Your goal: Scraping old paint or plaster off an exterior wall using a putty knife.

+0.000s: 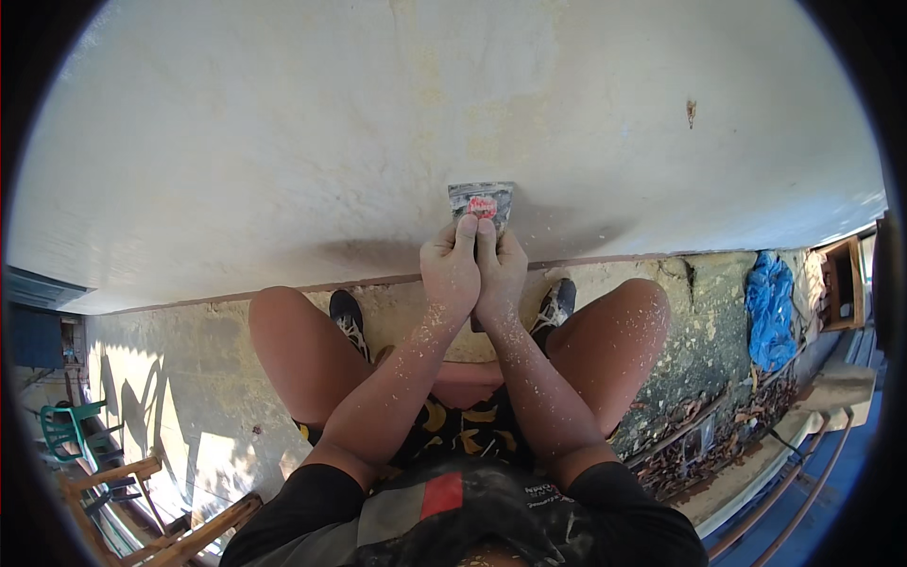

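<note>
Both of my hands grip one scraper [480,193], a flat-bladed putty knife with a worn, paint-smeared blade and a red label. My left hand [450,262] and my right hand [502,266] press together around its handle, thumbs side by side at the base of the blade. The fingers hide most of the handle; its dark end shows between my wrists. The blade's far edge lies against the pale painted wall [283,142], low down in front of me. Pale flakes speckle my forearms and a knee.
Concrete floor [283,439] meets the wall at a dark line. A crumpled blue plastic sheet [771,312] lies at right, near dry leaves [744,425] and metal pipes [808,489]. Wooden frames [191,531] and a green plastic chair [67,429] stand at left. The wall has a chipped spot [691,113].
</note>
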A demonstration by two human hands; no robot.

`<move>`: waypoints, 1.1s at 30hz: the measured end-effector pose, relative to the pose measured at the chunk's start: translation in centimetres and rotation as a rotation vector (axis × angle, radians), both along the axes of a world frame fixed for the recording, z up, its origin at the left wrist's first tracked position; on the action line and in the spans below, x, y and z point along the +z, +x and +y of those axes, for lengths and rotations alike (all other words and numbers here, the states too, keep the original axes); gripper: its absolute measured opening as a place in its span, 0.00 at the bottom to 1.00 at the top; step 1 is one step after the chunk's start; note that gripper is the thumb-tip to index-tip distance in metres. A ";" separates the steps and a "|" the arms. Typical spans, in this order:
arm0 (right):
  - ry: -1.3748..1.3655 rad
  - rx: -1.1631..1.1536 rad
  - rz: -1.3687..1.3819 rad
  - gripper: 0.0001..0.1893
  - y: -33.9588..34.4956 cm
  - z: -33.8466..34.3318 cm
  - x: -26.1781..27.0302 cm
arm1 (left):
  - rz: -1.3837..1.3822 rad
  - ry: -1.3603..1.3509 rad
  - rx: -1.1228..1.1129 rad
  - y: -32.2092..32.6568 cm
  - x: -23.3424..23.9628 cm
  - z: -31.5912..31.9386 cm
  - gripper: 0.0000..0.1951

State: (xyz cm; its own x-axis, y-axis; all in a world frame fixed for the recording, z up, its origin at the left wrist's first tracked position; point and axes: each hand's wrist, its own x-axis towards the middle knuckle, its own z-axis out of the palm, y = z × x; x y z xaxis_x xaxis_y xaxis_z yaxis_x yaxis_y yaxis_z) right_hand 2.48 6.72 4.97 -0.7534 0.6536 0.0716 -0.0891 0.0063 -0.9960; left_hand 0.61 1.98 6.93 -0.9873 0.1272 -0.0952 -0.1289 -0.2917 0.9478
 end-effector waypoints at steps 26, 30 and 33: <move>0.103 -0.033 -0.079 0.19 -0.1 -1.7 -0.9 | 0.006 -0.010 0.027 -0.5 -1.9 -1.7 0.14; 0.004 0.029 -0.018 0.17 -0.7 -1.4 1.9 | 0.009 0.089 -0.012 -1.5 1.7 -1.5 0.14; -0.037 0.125 0.077 0.17 -0.7 -1.0 4.8 | 0.061 0.163 -0.030 -0.6 3.3 -2.0 0.13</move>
State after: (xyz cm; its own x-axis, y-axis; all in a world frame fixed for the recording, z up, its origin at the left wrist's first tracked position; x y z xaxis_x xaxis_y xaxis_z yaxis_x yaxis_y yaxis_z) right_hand 1.79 5.69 9.76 -0.8222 0.5584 0.1099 -0.1630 -0.0461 -0.9855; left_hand 0.05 0.01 10.28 -0.9861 0.1660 -0.0110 -0.0839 -0.4393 0.8944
